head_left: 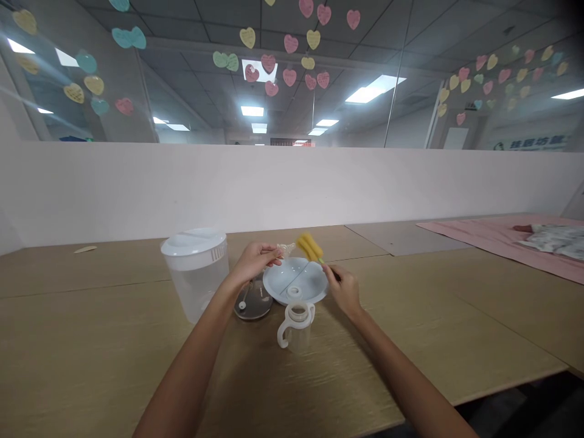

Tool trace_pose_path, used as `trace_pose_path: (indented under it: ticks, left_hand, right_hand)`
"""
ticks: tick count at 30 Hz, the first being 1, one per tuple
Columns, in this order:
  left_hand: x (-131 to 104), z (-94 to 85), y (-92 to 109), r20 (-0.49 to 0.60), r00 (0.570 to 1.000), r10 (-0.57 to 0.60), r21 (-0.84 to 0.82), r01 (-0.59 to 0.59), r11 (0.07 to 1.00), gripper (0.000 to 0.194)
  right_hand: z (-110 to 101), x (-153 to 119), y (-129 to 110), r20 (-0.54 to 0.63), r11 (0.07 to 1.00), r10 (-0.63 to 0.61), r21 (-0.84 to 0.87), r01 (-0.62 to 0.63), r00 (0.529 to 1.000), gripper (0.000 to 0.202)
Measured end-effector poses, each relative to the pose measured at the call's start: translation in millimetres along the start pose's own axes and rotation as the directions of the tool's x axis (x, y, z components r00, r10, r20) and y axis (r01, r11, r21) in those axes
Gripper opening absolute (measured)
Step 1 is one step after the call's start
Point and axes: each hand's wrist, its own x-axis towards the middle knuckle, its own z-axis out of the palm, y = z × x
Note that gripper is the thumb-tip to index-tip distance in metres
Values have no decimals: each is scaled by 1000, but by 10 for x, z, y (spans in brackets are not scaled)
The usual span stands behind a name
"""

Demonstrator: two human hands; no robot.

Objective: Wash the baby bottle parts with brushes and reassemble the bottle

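Note:
Over the white basin [274, 286], my right hand [345, 291] grips the handle of a bottle brush [310, 247] with a yellow sponge head. My left hand [256, 263] pinches a small pale, partly see-through piece [286, 249] just left of the sponge; its exact kind is unclear. Inside the basin are a white ring-shaped part [294, 292] and a thin straw-like line. A clear baby bottle [300, 334] with white side handles stands uncapped in front of the basin. Under my left wrist, a round transparent vessel or lid [253, 307] is partly covered.
A translucent white bucket [196, 274] with a lid stands at the left. Far right lies a pink cloth [483, 240] with patterned fabric [559, 240] on it. A white wall [292, 185] and windows close off the table's back; a small flat piece [85, 249] lies far left.

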Motion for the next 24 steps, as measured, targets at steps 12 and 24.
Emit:
trace_pose_path:
  ticks: [12, 24]
  left_hand:
    - [50, 67, -138, -50, 983, 178, 395, -144, 907, 40]
    - [-6, 81, -13, -127, 959, 252, 340, -197, 920, 26]
  right_hand:
    - [59, -76, -5, 104, 948, -241, -187, 257, 965, 46]
    - [61, -47, 56, 80, 932, -167, -312, 184, 983, 51]
